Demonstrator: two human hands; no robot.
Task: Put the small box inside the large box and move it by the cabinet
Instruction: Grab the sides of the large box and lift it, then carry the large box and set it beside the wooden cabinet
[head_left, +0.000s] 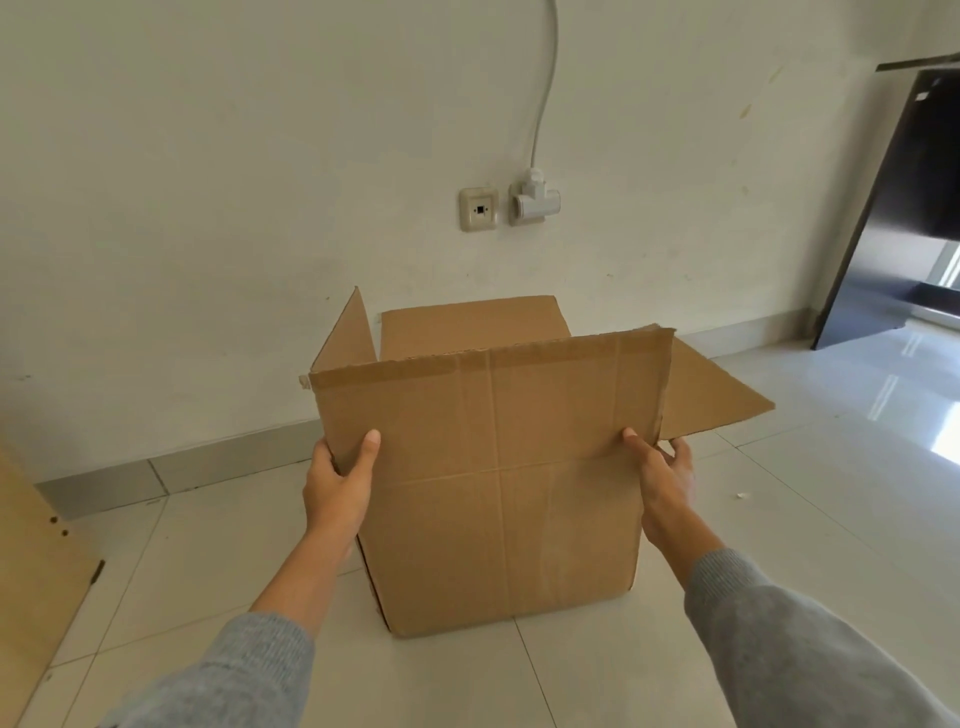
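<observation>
A large brown cardboard box stands on the white tiled floor in front of me, its top flaps open and raised. My left hand grips the box's left edge, thumb on the near face. My right hand grips the right edge the same way, fingers behind the corner. The near flap stands upright and hides the inside of the box, so I cannot see the small box.
A white wall with two sockets and a plugged-in adapter lies just behind the box. A dark cabinet stands at the far right. A light wooden panel edges in at the left. Tiled floor spreads to the right.
</observation>
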